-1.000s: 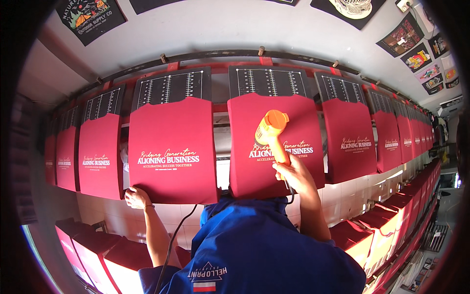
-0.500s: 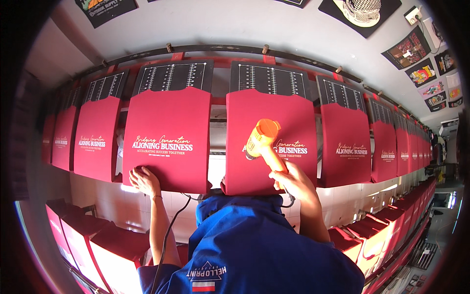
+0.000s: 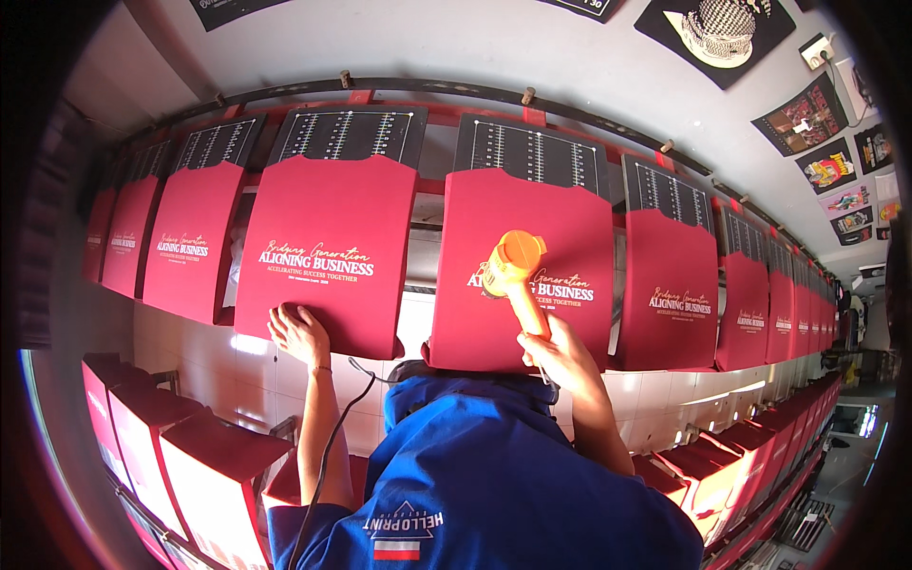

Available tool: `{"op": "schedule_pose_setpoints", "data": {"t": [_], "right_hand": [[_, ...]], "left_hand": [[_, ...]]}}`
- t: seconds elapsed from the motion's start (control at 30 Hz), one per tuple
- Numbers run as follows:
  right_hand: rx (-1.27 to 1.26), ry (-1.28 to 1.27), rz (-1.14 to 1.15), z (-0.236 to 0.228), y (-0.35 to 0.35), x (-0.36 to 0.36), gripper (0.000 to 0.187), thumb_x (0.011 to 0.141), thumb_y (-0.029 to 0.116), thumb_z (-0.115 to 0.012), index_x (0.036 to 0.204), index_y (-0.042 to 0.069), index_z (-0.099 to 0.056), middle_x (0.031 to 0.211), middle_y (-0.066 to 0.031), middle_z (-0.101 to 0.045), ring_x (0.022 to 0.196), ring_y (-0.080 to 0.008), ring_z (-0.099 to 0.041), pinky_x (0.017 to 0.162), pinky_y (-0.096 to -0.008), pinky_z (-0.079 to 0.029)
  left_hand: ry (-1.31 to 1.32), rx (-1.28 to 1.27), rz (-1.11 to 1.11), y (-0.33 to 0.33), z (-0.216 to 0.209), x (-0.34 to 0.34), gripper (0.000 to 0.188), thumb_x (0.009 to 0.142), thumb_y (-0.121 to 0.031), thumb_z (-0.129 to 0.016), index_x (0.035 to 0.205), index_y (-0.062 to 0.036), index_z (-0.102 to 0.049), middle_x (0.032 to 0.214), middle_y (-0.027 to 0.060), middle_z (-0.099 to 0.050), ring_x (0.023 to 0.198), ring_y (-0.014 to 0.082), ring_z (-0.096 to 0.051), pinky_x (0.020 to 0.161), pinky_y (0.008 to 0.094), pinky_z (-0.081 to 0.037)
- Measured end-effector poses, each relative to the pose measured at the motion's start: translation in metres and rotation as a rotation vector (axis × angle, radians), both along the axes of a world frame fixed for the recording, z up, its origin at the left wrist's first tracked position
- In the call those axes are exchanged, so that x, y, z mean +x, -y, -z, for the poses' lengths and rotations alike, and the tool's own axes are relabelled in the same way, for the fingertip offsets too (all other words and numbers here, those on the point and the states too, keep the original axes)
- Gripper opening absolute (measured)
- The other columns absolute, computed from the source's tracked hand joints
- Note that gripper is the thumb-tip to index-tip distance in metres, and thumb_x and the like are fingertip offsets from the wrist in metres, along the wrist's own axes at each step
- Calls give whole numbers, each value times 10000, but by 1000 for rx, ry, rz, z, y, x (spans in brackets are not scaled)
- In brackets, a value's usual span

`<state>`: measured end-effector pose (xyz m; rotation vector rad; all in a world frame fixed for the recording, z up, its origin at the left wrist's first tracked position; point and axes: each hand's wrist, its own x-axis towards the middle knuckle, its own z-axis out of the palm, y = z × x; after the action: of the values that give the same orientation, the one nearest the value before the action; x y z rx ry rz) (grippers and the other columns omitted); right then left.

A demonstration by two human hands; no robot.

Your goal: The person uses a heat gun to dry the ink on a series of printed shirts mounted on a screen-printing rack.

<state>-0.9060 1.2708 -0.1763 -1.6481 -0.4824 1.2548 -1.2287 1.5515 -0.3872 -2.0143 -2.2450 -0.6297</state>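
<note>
Stretching across the upper half of the view, a long row of red shirts hangs on dark boards beneath a curved rail point(image 3: 399, 87), each printed with white lettering. A second row of red shirts point(image 3: 204, 465) runs along the lower left and right edges. Two shirts matter most: the left shirt point(image 3: 328, 252) and the middle shirt point(image 3: 532, 266), side by side and just apart.

A blue top point(image 3: 494, 475) fills the bottom centre, with both forearms rising from it. The left arm reaches up and slightly left, bent at the elbow; a black cord point(image 3: 328, 446) runs alongside it. The right arm angles up toward the middle shirt.

An orange heat gun point(image 3: 513, 271) points its round nozzle at the print on the middle shirt, very near the cloth.

Left hand point(image 3: 299, 332) lies flat, fingers spread, on the lower hem of the left shirt. Right hand point(image 3: 560, 356) is wrapped tight round the heat gun's handle.
</note>
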Motion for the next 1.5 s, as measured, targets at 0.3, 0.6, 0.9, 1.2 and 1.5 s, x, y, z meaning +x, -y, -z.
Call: {"op": "schedule_pose_setpoints", "data": {"t": [0.3,0.6,0.9,1.2,1.5], "right_hand": [[-27,17,-31,-3,8,10,211,919,118,-599,1052,-17,-506,779,-18,-525,628,-90,-558,582,-250,-503],[3,30,50,-5,19,14,180,913,98,-598,1038,-5,-520,755,-4,-526,626,-85,-556,586,-247,-496],[-49,89,81,-5,33,23,170,919,121,-608,1007,5,-520,752,-1,-537,614,-74,-556,572,-238,-501],[-51,103,150,-9,45,28,152,913,121,-621,949,15,-518,741,0,-543,611,-70,-569,560,-237,-492],[-30,83,216,-9,55,32,239,912,124,-623,1091,-13,-544,780,5,-556,613,-65,-567,569,-233,-497]], "left_hand": [[-23,14,12,3,-1,4,487,952,-335,-502,1362,-76,-465,1469,149,-396,1375,365,-304,1126,479,-232],[-50,-15,238,12,-5,31,511,947,-333,-508,1369,-55,-439,1464,182,-371,1371,377,-297,1132,484,-222],[30,-134,1039,41,-35,152,602,908,-312,-571,1393,-2,-394,1489,213,-329,1407,382,-255,1135,502,-236],[25,-299,1415,88,-30,241,733,932,-442,-491,1457,21,-274,1536,212,-234,1444,366,-169,1179,479,-142],[-17,-230,1397,115,-27,250,756,933,-448,-499,1446,59,-273,1531,221,-245,1440,362,-192,1180,475,-142]]}}
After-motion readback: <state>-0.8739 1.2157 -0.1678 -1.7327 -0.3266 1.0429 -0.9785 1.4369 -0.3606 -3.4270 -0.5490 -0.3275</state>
